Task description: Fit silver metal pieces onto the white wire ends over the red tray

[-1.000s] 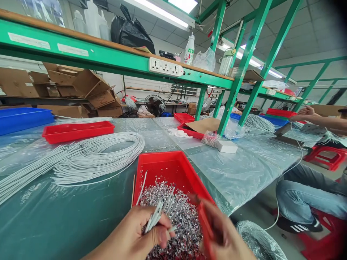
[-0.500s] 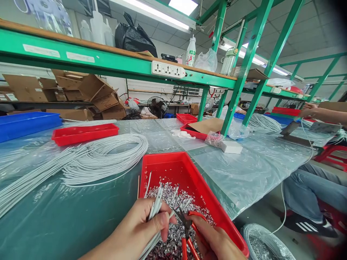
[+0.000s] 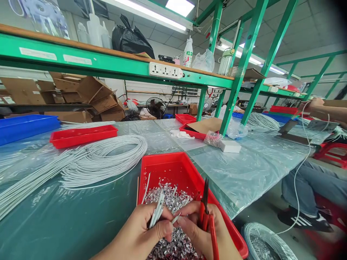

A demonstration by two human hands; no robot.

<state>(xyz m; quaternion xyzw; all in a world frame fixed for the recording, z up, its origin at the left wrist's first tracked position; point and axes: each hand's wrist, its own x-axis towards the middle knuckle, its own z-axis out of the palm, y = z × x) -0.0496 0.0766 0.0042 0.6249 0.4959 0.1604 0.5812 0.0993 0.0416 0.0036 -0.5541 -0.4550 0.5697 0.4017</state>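
Note:
My left hand [image 3: 151,229] is closed around a small bunch of thin white cables [image 3: 157,213], their ends pointing up. Between its thumb and forefinger one cable end sticks out to the right. The thumb and forefinger of my right hand [image 3: 202,227] pinch at that same cable end. Red-handled scissors [image 3: 207,213] also rest in my right hand, blades pointing up and closed together. Beneath both hands lies a red tray [image 3: 168,162] holding a heap of silvery foil scraps [image 3: 176,238]; a few white cable pieces show among them.
A large coil of white cable [image 3: 119,155] lies on the left of the table, beside red [image 3: 84,135] and blue [image 3: 27,126] trays. A green shelf frame [image 3: 238,72] rises behind. At the right, another person's hand [image 3: 316,104] handles a cable; a coil [image 3: 265,242] lies below.
The scissors have swung from pointing at the cables to upright in my right hand. My right fingertips have moved left onto a cable end. The other person's cable has shifted.

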